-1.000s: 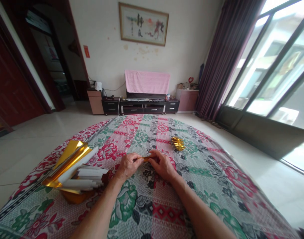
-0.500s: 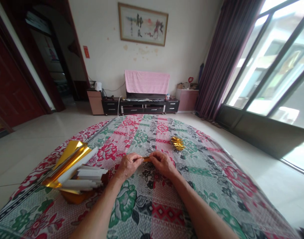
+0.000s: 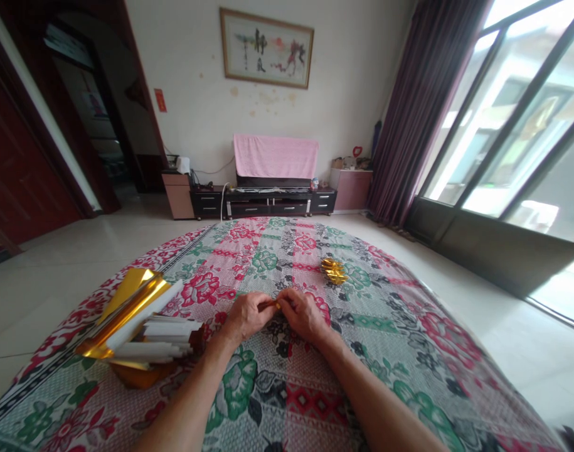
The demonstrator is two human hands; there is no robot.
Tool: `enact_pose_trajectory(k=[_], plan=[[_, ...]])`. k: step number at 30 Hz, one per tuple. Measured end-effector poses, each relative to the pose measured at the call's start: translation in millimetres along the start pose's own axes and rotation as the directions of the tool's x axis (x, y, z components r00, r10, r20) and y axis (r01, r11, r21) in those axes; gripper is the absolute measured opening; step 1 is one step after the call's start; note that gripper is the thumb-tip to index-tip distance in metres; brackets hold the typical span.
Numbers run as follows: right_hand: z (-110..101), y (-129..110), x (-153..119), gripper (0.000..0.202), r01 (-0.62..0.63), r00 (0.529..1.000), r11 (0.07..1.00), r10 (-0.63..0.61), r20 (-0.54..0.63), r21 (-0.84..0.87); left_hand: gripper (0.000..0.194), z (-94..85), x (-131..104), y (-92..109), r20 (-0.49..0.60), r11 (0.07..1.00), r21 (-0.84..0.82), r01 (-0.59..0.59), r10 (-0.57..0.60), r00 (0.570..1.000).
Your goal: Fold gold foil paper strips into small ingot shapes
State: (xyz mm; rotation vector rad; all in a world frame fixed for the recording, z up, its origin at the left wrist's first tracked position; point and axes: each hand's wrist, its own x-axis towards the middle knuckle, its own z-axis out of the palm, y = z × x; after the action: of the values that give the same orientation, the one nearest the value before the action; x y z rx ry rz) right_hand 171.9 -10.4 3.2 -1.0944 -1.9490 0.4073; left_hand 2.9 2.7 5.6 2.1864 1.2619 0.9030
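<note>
Before me, the framed picture (image 3: 266,48) bears two large black characters (image 3: 261,51), seemingly 静氣; I cannot read its smaller column (image 3: 246,53) or the red slip (image 3: 160,100) by the wall's (image 3: 187,37) left edge.

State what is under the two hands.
Patterned cloth shows around the left hand and right hand; its patch beneath them is covered, as is part of the small golden piece they pinch.

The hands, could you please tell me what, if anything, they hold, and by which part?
The left hand and right hand together pinch a small gold piece; their grip hides which part each holds.
</note>
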Motion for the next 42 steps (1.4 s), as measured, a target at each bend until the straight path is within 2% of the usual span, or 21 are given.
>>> enact_pose_trajectory(k=[8, 12, 16, 18, 21, 25, 33, 42], plan=[[-1.5, -5.0, -0.2, 0.012, 0.027, 1.0, 1.0, -0.027, -0.013, 0.01, 0.028, -0.5, 1.2, 5.1, 0.005, 0.998, 0.066, -0.009, 0.008, 1.0], [-1.3, -7.9, 0.2, 0.013, 0.013, 1.0, 0.998, -0.012, -0.025, 0.056, 0.032, 0.6, 2.0, 6.8, 0.014, 1.0, -0.009, 0.008, -0.008, 1.0], [-0.4, -6.2, 1.0, 0.011, -0.08, 0.996, 0.982, 0.087, -0.036, 0.172, 0.036, 0.4, 2.3, 7.9, 0.033, 0.994, -0.098, 0.039, -0.036, 0.999], [0.6, -1.9, 1.5, 0.014, -0.138, 0.99, 0.949, 0.141, 0.008, 0.284, 0.036, -0.5, 2.5, 8.3, 0.039, 0.991, -0.122, 0.052, -0.048, 0.998], [2.3, 5.5, 2.5, 0.018, -0.198, 0.98, 0.845, 0.169, 0.105, 0.497, 0.036, -1.5, 2.6, 7.7, 0.033, 0.988, -0.138, 0.07, -0.066, 0.997], [3.0, 9.1, 4.1, 0.023, -0.257, 0.966, 0.738, 0.195, 0.167, 0.624, 0.034, -1.4, 2.4, 5.5, 0.053, 0.985, -0.153, 0.076, -0.069, 0.996], [-0.3, 8.3, 4.4, 0.025, -0.346, 0.938, 0.64, 0.261, 0.229, 0.686, 0.032, -4.9, 0.6, 6.2, 0.089, 0.977, -0.186, 0.107, -0.091, 0.992], [0.9, 4.5, 3.8, 0.023, -0.315, 0.949, 0.702, 0.245, 0.199, 0.638, 0.034, -2.7, 1.3, 5.4, 0.1, 0.978, -0.181, 0.106, -0.089, 0.991]])
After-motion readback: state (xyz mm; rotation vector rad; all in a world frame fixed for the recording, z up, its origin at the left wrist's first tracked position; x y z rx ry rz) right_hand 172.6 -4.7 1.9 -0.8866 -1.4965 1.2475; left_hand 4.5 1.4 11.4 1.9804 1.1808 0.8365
